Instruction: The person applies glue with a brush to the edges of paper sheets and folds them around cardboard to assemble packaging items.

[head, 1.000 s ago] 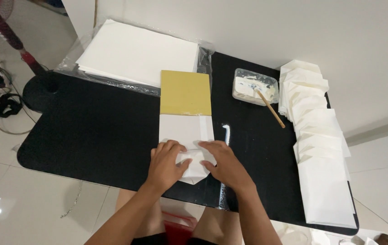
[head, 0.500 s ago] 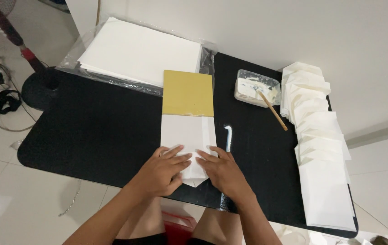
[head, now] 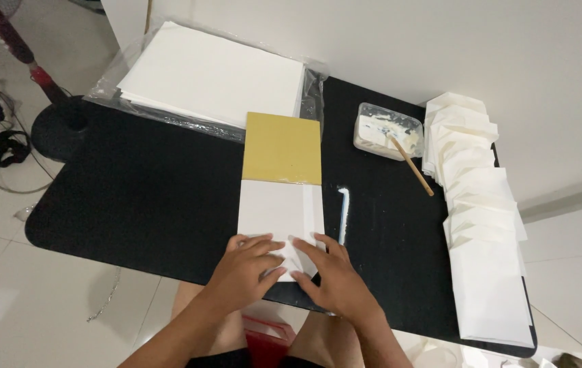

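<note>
On the black table's point(head: 134, 197) near edge, both flat, open hands, left hand point(head: 246, 269) and right hand point(head: 328, 279), press the folded white paper point(head: 278, 218); light, thin, easily creased, best held by its edges.

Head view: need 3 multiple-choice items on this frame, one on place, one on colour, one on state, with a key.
1. Where does the tub of white paste stand?
A. right of the yellow board
B. left of the yellow board
C. on the floor

2. What colour is the board above the folded white sheet?
A. red
B. yellow
C. blue

3. How are the hands placed?
A. raised in the air
B. holding the wooden stick
C. pressed flat on the sheet's near end

Key: 1 A, the tub sits on the black table between the board and the row of finished white envelopes. 2 B, its face is plain yellow. 3 C, the left hand and right hand both lie on the paper; the wooden stick leans in the tub.
</note>
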